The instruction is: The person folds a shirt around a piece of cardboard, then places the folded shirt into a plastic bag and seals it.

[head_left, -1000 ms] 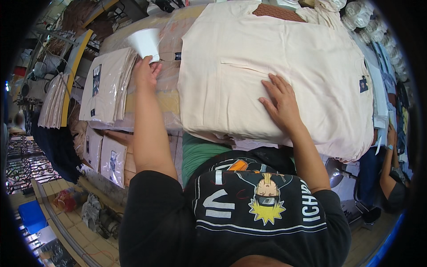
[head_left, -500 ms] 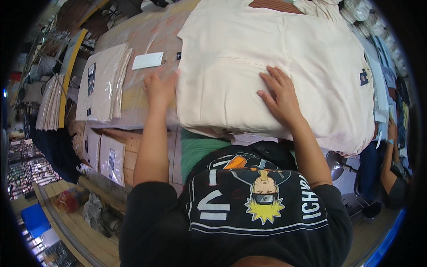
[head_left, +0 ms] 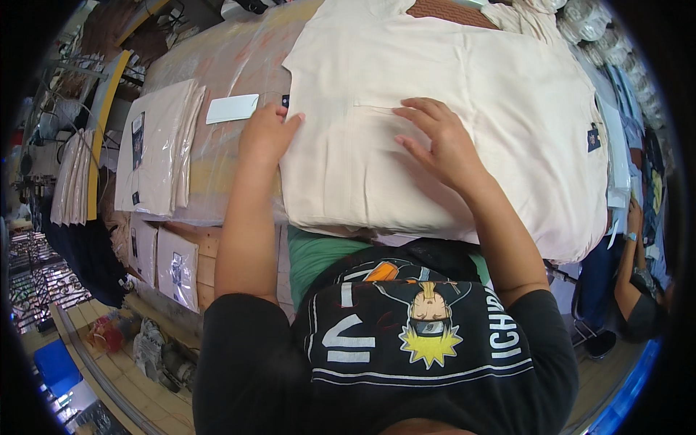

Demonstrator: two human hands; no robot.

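A cream garment (head_left: pixel 348 159) lies spread on top of the worktable in front of me. My left hand (head_left: pixel 268 134) is at its left edge, thumb over the cloth and apart from the partly curled fingers. Just beyond those fingers, a white hang tag (head_left: pixel 232 109) lies on the plastic-covered surface, with a thin string running toward a small dark label (head_left: pixel 286 101) at the garment's edge. My right hand (head_left: pixel 442 141) is over the middle of the garment, fingers spread near a slit-like seam, holding nothing. Another dark label (head_left: pixel 593 139) sits at the garment's right side.
Left of the tag is a stack of bagged cream garments (head_left: pixel 156 148). More bagged garments (head_left: pixel 177 264) lie lower, beside a yellow-edged rack (head_left: pixel 109 130). Blue-grey clothes (head_left: pixel 620 94) line the right side, where another person's arm (head_left: pixel 631 254) shows. Clear-wrapped bundles (head_left: pixel 583 25) stand at the far right.
My left hand has moved slightly right, to the garment's edge by the tag string. My right hand has shifted left and appears lifted off the cloth. The view has shifted slightly.
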